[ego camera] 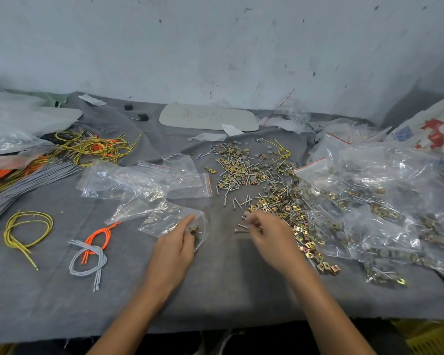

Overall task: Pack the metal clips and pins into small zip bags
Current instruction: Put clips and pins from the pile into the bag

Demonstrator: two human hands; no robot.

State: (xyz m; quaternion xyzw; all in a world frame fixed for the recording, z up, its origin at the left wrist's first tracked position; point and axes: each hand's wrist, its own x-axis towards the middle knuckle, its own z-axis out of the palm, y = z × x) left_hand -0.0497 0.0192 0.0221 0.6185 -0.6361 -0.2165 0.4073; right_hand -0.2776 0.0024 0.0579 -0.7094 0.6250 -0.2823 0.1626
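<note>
On far card (208, 119): handwritten "SOS" (upside down); nothing else legible.

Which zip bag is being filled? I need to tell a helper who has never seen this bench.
On the grey cloth, left of the loose pile of clips and pins, lie several clear zip bags. It is the nearest one, under the left hand, the only one being touched.
</note>
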